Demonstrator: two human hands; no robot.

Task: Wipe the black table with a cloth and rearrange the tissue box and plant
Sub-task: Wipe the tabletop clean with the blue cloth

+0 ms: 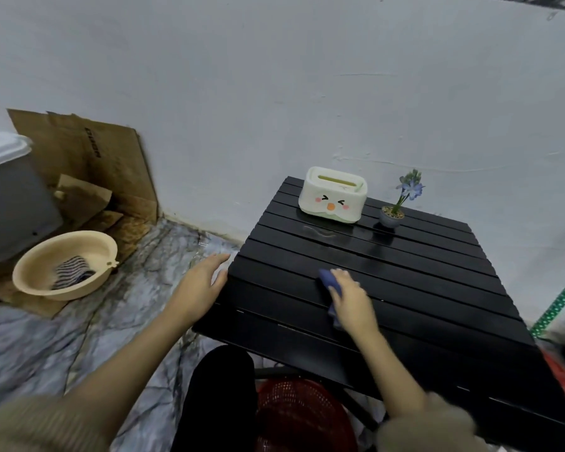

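Carefully, we pressed the right hand [351, 300], its grip flat on the cloth [331, 283], along the counter [405, 288] slats; left hand [202, 285] spread, bracing the edge.

Both arms reach forward. The left hand [202, 285] lies open, fingers extended, palm down. The right hand [351, 296] presses flat, fingers together, motion-blurred.

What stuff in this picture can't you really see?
All in the head view:
- Blue cloth: mostly hidden under the blurred right hand.
- Tissue box: slot too dark to show any tissues.
- Red basket: partly hidden by the black table, cut off by the bottom edge.
- Cardboard: print too blurred to read.
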